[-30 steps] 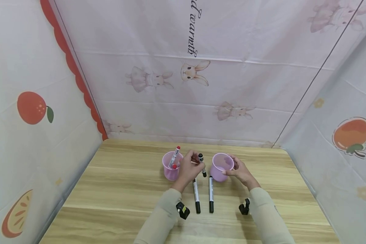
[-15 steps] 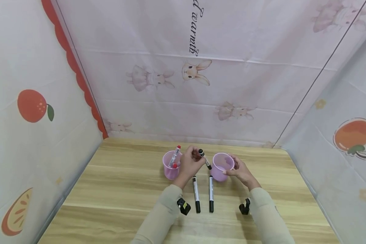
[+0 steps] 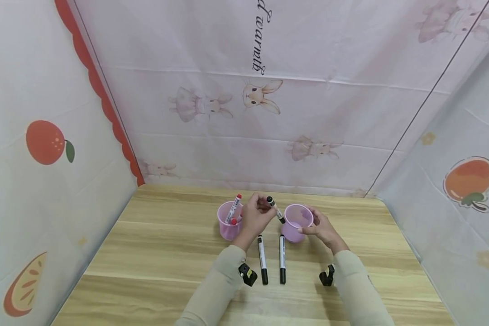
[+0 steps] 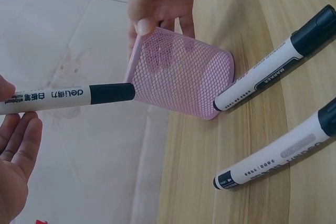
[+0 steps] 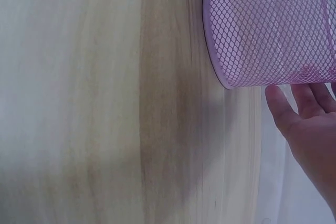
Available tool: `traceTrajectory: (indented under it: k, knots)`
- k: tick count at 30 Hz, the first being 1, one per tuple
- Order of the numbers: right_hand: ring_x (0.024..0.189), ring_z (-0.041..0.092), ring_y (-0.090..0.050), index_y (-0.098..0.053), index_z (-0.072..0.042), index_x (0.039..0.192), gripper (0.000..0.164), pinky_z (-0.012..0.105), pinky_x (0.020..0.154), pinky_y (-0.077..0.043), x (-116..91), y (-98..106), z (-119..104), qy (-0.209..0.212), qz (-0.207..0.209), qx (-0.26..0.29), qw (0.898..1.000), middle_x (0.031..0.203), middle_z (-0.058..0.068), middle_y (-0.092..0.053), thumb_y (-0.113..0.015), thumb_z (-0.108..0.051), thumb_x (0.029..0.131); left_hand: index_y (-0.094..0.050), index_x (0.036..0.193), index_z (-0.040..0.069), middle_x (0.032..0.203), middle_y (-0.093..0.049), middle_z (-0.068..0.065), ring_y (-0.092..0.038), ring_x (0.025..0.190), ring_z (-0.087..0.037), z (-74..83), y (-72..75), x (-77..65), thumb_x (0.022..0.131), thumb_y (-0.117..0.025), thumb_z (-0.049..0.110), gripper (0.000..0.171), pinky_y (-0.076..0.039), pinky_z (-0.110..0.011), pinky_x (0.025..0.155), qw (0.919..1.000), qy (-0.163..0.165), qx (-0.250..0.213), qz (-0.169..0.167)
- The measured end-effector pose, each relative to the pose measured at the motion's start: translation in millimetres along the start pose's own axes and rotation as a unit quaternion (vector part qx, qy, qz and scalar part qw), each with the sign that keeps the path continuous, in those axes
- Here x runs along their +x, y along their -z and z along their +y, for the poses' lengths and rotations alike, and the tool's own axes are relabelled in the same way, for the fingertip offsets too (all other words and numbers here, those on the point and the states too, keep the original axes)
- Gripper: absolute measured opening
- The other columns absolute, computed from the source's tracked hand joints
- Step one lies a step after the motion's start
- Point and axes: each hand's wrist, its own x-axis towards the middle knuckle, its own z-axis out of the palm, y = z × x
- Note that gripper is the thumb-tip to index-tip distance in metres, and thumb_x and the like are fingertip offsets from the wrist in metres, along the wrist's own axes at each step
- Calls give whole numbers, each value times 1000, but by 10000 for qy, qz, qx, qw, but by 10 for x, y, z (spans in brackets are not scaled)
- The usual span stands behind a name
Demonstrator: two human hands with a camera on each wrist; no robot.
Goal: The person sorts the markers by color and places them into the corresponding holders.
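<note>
A black-capped whiteboard marker (image 3: 275, 210) is pinched in my left hand (image 3: 253, 219), tilted, its lower end close to the right-hand pink mesh pen cup (image 3: 295, 232). In the left wrist view the marker's dark cap (image 4: 113, 92) overlaps the cup's rim; whether they touch I cannot tell. My right hand (image 3: 325, 232) grips that cup from the right, its thumb (image 4: 143, 17) near the rim. The cup stands upright, and no marker shows inside. Two more black-capped markers, a left one (image 3: 262, 260) and a right one (image 3: 282, 260), lie on the table below the hands.
Left of my left hand stands a second pink mesh cup (image 3: 228, 232), holding red-capped markers (image 3: 233, 210). The wooden table (image 3: 159, 253) meets printed cloth walls (image 3: 228, 154) at its back and sides. A small black camera sits on each wrist.
My left hand has lifted slightly and brought its marker up and right, to the side of the right cup, tilting it. The right hand and cup stay put.
</note>
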Motion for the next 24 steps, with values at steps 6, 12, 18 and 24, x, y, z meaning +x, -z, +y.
traceTrajectory:
  k: [6, 12, 18, 24]
  knots:
    - [129, 47, -24, -26, 16, 135, 81, 55, 105, -19, -71, -75, -180, 24, -56, 34, 10000, 134, 38, -31, -69, 16, 67, -52, 91, -10, 80, -61, -21, -62, 69, -30, 304, 19, -38, 72, -67, -13, 24, -56, -34, 64, 9998, -200, -84, 28]
    - [129, 48, -21, -23, 15, 137, 82, 56, 105, -17, -87, -92, -200, 12, -174, 230, 9996, 136, 38, -27, -68, 17, 68, -52, 89, -11, 78, -61, -23, -61, 67, -30, 377, 12, -39, 72, -65, -14, 22, -56, -37, 62, 9993, -352, -105, 89]
    - [132, 46, -15, -15, 10, 143, 91, 56, 106, -14, -73, -52, -191, 26, -344, 139, 9993, 141, 36, -22, -70, 14, 69, -51, 91, -9, 80, -61, -21, -61, 69, -29, 253, -14, -15, 74, -64, -13, 22, -55, -36, 63, 9993, -374, -91, 3]
    - [131, 47, -18, -18, 8, 143, 92, 57, 105, -15, -70, -33, -265, 47, -505, -250, 9984, 140, 36, -25, -72, 12, 69, -54, 91, -2, 80, -62, -13, -61, 70, -21, 10, -88, 21, 75, -68, -8, 23, -55, -30, 63, 9996, -268, -115, 5]
